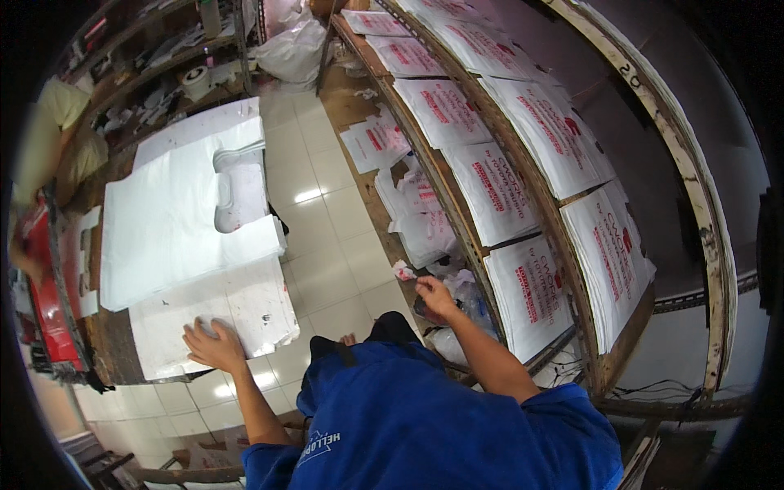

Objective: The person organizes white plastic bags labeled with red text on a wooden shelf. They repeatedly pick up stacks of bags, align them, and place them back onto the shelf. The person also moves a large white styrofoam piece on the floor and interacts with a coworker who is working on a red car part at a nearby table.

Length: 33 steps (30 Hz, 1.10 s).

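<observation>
My left hand [216,345] lies with spread fingers on a white board [261,306], near its front edge. Farther along the board rests a stack of blank white plastic bags [163,220], their handle cut-outs facing right. On the right, my right hand [437,296] is closed, with its fingertips at a small crumpled white scrap [403,270] with red stains. They appear to pinch it; whether it is cloth or paper I cannot tell. Beside that hand stands a wooden rack whose shelves carry white bags printed in red [531,286].
A red frame [51,282] stands left of the bag stack, with a blurred person [41,155] beyond it. Loose printed bags [420,208] lie low beside the rack. Cluttered shelves [163,65] and a white sack [291,51] are at the back. Tiled floor [327,220] runs between table and rack.
</observation>
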### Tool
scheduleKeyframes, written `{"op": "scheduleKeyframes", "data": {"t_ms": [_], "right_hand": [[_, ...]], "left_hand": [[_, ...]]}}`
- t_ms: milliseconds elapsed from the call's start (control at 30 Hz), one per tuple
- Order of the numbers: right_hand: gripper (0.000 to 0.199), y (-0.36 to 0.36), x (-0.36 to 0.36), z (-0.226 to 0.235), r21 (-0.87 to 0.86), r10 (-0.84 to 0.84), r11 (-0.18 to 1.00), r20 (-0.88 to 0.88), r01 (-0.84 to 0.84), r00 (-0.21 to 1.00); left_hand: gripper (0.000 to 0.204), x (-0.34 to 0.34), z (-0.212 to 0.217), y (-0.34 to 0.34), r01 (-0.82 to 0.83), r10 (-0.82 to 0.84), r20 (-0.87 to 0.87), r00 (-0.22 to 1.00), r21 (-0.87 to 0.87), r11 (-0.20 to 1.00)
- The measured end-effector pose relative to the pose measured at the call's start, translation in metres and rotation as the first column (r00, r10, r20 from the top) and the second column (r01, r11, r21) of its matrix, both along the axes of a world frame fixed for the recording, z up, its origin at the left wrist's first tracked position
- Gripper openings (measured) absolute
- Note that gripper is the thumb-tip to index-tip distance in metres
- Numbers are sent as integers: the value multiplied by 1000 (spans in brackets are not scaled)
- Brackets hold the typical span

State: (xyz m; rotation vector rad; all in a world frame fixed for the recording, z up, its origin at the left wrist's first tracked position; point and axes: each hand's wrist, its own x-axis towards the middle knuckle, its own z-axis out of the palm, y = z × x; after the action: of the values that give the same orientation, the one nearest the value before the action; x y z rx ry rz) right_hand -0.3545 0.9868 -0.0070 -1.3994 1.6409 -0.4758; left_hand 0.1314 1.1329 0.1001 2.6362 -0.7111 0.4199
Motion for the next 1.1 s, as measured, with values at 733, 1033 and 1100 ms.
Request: {"op": "scheduleKeyframes", "data": {"t_ms": [733, 1033, 1100], "right_hand": [[22, 18, -27, 60, -304, -102, 942, 143, 142, 984], [30, -36, -39, 334, -820, -241, 557, -8, 131, 971], [30, -27, -46, 354, -852, -278, 506, -12, 136, 960]], "left_hand": [[39, 0, 7, 6, 3, -3, -12, 1000, 7, 1000], [37, 2, -2, 2, 11, -14, 56, 998, 62, 998], [37, 4, -6, 3, 6, -9, 47, 999, 74, 997]]}}
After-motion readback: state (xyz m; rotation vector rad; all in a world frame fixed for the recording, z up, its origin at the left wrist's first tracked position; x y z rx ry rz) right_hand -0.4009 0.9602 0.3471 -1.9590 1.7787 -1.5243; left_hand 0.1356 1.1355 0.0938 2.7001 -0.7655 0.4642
